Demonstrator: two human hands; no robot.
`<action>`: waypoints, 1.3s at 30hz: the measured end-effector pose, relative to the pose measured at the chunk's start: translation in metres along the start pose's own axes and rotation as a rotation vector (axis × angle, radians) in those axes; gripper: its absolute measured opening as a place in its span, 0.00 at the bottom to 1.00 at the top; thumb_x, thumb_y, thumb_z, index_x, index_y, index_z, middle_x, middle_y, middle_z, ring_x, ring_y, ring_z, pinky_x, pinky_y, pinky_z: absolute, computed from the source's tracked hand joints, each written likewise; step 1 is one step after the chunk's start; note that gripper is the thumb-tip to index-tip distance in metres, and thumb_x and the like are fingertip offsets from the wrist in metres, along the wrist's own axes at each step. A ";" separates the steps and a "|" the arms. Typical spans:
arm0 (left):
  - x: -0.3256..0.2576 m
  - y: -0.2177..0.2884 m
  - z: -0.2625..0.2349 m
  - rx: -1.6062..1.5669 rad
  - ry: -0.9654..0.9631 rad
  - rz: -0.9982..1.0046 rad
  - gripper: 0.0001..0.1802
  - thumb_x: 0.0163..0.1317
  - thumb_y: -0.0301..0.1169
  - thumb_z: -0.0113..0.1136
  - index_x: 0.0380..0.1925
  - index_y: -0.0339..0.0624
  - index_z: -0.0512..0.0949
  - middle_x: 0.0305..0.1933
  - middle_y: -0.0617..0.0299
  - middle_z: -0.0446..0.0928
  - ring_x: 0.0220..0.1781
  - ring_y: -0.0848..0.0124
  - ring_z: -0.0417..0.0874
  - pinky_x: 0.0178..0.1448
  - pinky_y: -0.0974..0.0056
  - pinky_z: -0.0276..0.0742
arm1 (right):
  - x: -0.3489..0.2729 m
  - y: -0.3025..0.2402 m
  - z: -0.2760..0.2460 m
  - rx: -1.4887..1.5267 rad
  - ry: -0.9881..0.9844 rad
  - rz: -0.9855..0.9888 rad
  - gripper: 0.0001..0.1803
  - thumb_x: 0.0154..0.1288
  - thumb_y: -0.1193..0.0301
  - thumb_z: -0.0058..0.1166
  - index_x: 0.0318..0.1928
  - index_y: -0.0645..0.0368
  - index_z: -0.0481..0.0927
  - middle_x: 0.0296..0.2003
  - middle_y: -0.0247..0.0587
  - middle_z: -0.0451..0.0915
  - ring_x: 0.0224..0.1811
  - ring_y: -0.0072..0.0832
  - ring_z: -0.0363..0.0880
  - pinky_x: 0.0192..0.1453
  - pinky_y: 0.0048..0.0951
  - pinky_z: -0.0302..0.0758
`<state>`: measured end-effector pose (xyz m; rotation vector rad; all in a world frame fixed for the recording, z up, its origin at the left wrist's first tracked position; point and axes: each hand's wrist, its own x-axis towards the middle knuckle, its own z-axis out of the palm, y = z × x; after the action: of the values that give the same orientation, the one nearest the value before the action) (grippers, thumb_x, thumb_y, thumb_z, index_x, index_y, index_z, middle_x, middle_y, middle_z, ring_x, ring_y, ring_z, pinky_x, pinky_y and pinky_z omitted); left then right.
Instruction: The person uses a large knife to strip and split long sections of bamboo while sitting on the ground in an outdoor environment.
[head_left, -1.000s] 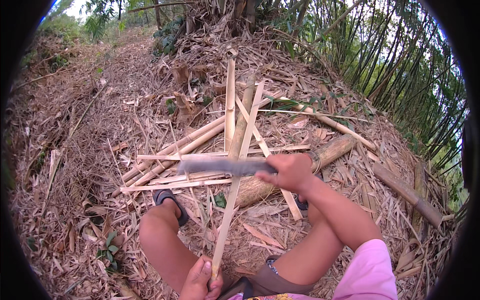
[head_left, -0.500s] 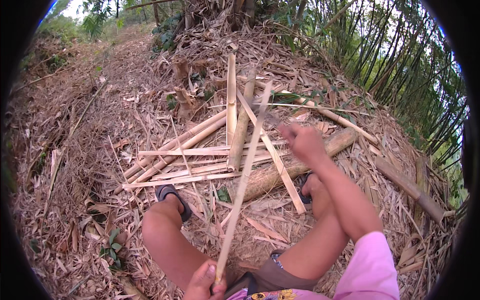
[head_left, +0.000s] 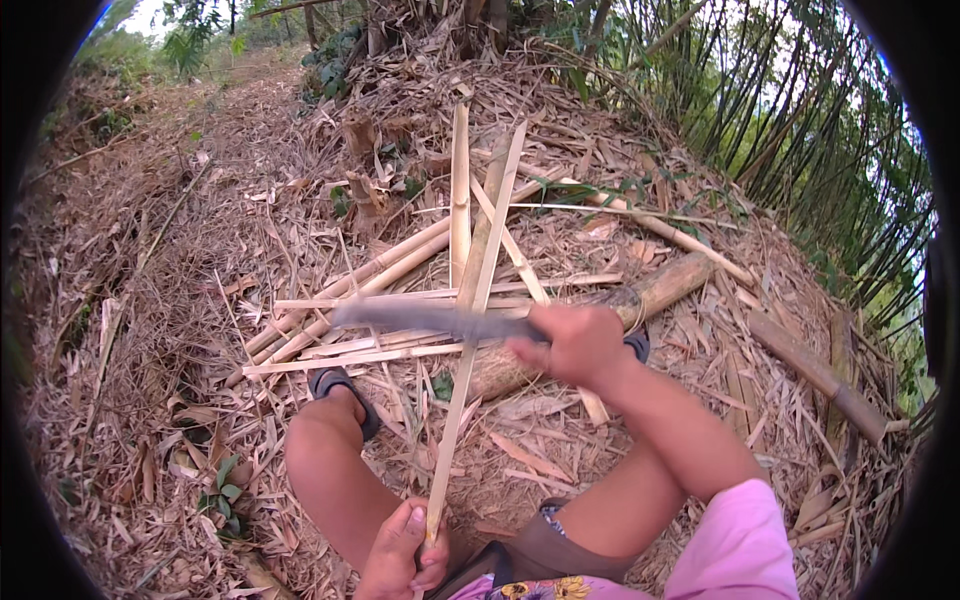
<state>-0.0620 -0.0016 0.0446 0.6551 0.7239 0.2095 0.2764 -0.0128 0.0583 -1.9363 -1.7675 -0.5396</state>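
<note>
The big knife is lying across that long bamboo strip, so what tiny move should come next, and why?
Probably bring the knife down onto the bamboo strip with a short stroke. The right hand holds the blurred blade level across the strip, while the left hand grips the strip's near end, well back from the blade. The strip's far end rests on the pile of split bamboo.

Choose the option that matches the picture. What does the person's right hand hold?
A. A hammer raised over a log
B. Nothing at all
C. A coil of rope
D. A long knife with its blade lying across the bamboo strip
D: the right hand grips a long knife whose blurred blade crosses the bamboo strip, which the left hand holds at its near end.
</note>
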 end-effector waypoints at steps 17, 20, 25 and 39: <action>-0.010 -0.020 -0.011 -0.014 -0.021 0.004 0.12 0.78 0.44 0.41 0.43 0.48 0.66 0.17 0.66 0.63 0.07 0.78 0.57 0.09 0.73 0.52 | 0.012 0.033 0.013 -0.081 -0.005 0.085 0.28 0.66 0.41 0.51 0.25 0.52 0.78 0.19 0.44 0.78 0.21 0.45 0.80 0.24 0.43 0.74; -0.012 -0.023 -0.007 0.043 -0.029 0.007 0.13 0.77 0.45 0.42 0.42 0.48 0.66 0.17 0.66 0.64 0.08 0.78 0.57 0.09 0.73 0.52 | 0.026 0.075 0.010 -0.030 -0.066 0.365 0.30 0.67 0.40 0.49 0.25 0.54 0.79 0.19 0.46 0.79 0.22 0.46 0.80 0.26 0.45 0.75; -0.012 -0.026 -0.001 0.066 0.018 -0.004 0.14 0.77 0.44 0.42 0.40 0.47 0.67 0.16 0.67 0.64 0.08 0.78 0.58 0.10 0.73 0.52 | 0.026 0.077 0.019 -0.075 -0.074 0.306 0.34 0.67 0.35 0.44 0.29 0.55 0.79 0.22 0.47 0.80 0.25 0.47 0.82 0.30 0.49 0.77; -0.024 -0.035 -0.002 0.125 0.124 -0.011 0.14 0.78 0.42 0.40 0.38 0.48 0.70 0.17 0.69 0.64 0.10 0.80 0.58 0.12 0.74 0.52 | 0.024 0.134 0.032 -0.096 -0.114 0.538 0.41 0.67 0.31 0.35 0.32 0.57 0.82 0.26 0.51 0.82 0.35 0.53 0.83 0.42 0.51 0.77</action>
<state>-0.0830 -0.0372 0.0351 0.7616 0.8641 0.1975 0.4115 0.0162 0.0364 -2.4244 -1.2124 -0.3294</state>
